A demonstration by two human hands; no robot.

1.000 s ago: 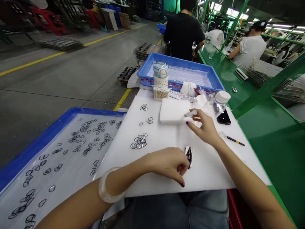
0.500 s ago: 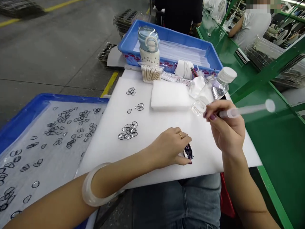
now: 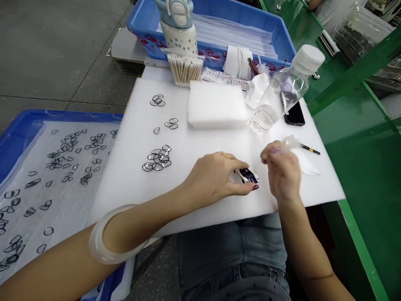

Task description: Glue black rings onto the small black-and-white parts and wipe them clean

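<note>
Head view, looking down at a white foam pad (image 3: 216, 196) laid on the green desk (image 3: 360, 167). Left hand (image 3: 213, 177) rests on the pad, fingers curled, thumb and fingertips pinching a small white-and-dark part (image 3: 247, 175) flat against the foam, near the pad's front edge. Left wrist wears a pale bangle (image 3: 108, 240). Right hand (image 3: 282, 171) is just right of the part, blurred, fingers closed around a thin translucent stick-like tool (image 3: 290, 142); its tip can't be made out. The right hand looks just apart from the part, though contact is hard to judge through the blur.

On the pad behind the hands: a cluster of small clear lenses with dark rims (image 3: 157, 159), with smaller groups further back (image 3: 171, 123) and (image 3: 157, 100). White foam block (image 3: 217, 109) sits at the pad's back centre. Clear plastic bottle with a white cap (image 3: 286, 90) stands tilted beside the block, to its right, a black phone (image 3: 294, 113) just behind it. Pencil (image 3: 308, 149) lies near the pad's right edge. Bundle of cotton swabs (image 3: 184, 69) stands at the back, in front of a spotted flask with a blue lid (image 3: 177, 25). Blue tray (image 3: 216, 25) behind holds clear sheets. Another blue tray (image 3: 19, 125) on the left, lined with clear film, is strewn with many more loose lenses (image 3: 75, 159). Jeans-clad lap (image 3: 232, 255) shows below the pad.
</note>
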